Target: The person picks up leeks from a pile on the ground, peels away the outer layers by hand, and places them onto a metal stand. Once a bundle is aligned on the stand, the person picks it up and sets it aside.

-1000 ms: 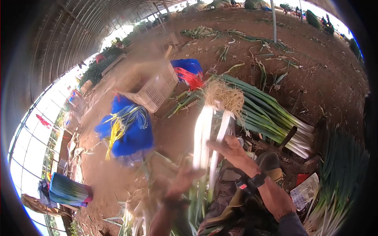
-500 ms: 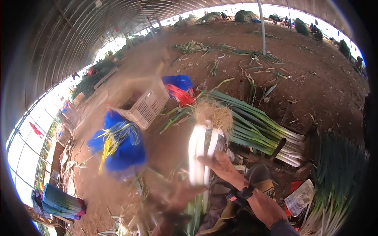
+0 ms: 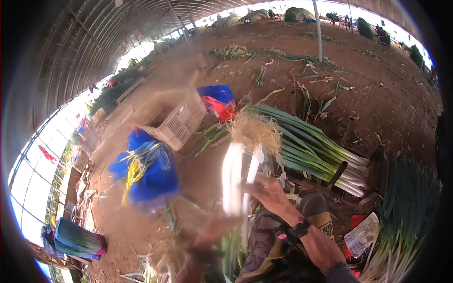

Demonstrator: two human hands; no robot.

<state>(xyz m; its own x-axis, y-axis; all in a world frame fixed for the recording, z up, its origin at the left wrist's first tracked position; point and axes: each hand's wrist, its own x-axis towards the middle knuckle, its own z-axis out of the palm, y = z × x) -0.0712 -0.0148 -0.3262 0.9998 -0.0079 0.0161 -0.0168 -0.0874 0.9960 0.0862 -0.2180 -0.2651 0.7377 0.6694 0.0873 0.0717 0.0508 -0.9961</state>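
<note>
I hold a small bunch of leeks upright in front of me, white stalks up and a tangle of pale roots at the top. My right hand grips the white stalks from the right; a dark watch sits on that wrist. My left hand is blurred and closes around the lower green part of the same bunch. Behind the bunch lies a long stack of trimmed leeks on the dirt floor.
A white plastic crate stands at the left. Blue bags with yellow ties and red ties lie near it. More leeks are piled at the right. Leaf scraps litter the dirt; a steel post stands behind.
The bunch stays upright in both hands and has shifted slightly left and lower in view. The view has wobbled a little.
</note>
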